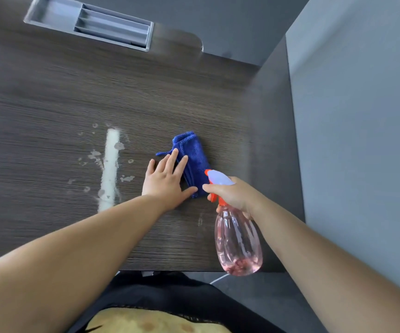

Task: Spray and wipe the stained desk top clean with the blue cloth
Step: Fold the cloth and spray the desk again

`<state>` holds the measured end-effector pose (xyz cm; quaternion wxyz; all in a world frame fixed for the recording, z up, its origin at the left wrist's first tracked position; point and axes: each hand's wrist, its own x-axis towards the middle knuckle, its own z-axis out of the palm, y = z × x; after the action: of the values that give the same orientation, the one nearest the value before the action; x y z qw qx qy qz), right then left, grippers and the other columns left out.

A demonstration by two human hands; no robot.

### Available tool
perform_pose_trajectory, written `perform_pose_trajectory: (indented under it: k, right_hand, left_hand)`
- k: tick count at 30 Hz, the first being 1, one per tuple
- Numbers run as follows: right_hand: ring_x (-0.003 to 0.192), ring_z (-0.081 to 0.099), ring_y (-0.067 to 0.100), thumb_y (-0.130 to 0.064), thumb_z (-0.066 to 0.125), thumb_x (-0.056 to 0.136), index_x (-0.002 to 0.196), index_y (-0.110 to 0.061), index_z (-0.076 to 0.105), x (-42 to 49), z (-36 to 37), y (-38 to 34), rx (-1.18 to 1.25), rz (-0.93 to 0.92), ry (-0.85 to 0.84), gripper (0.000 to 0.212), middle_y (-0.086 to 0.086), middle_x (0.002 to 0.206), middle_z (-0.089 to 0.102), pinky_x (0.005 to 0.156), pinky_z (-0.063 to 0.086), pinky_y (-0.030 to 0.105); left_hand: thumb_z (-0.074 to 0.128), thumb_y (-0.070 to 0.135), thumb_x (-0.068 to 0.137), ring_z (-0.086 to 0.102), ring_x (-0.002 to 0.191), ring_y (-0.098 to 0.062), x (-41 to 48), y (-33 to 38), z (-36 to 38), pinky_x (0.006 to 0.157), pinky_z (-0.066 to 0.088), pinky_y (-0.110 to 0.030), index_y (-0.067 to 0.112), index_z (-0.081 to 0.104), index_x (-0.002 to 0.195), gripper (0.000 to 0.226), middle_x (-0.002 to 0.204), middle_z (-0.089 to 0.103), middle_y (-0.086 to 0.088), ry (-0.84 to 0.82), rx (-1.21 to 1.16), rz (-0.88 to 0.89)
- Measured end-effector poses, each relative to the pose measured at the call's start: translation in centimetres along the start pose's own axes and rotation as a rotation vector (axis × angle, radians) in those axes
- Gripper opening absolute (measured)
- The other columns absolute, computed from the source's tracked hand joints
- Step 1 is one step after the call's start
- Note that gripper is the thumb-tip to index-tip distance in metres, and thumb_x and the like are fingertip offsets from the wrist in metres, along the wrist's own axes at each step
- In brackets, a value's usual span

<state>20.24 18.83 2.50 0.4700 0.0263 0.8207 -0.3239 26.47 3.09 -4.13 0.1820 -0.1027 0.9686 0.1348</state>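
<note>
A: Two hands reach over the dark wood-grain surface (50,104). What is furthest left?

B: At the back, a grey tray (88,22) with long slots, set into the surface. Nearer, a white stain (109,164): one long pale streak with small splashes on both sides.

A: And beside that?

B: The left hand (164,180), just right of the streak, lies flat with its fingers straight and spread. It grips nothing; the fingertips and thumb rest on the blue cloth (194,156).

A: Where is the cloth?

B: It is folded into a thick pad on the surface, right of the stain and apart from it. A small loop sticks out at its left edge.

A: The other hand?

B: The right hand (235,193) is curled round the neck of the spray bottle (238,241), its index finger by the orange trigger. The clear pink bottle hangs tilted near the front edge, and its pale head points left over the cloth's near end.

A: Past that?

B: A grey wall (362,140) along the right side
</note>
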Motion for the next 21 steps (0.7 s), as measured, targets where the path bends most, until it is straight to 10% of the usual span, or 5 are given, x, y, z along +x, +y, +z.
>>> perform_pose_trajectory:
  k: [17,21]
  right_hand:
    - [0.062,0.06,0.013,-0.031,0.062,0.084,0.128,-0.033,0.053,2.1,-0.6,-4.1,0.05,-0.093,0.076,0.045,0.004,0.083,0.069,0.07,0.053,0.03]
    - [0.061,0.059,0.013,-0.029,0.061,0.085,0.098,-0.021,0.062,1.5,-0.7,-4.5,0.02,-0.057,0.069,0.016,0.005,0.082,0.068,0.067,0.052,0.028]
  left_hand:
    - [0.035,0.067,0.087,-0.007,0.146,-0.018,0.2,0.2,-0.1,0.118,-0.003,-0.046,0.026,-0.007,0.15,0.086,0.158,-0.016,0.0,-0.051,-0.054,-0.018]
    - [0.035,0.066,0.088,-0.008,0.146,-0.018,0.2,0.1,-0.2,0.118,-0.003,-0.046,0.025,-0.008,0.15,0.086,0.157,-0.017,0.0,-0.065,-0.069,-0.008]
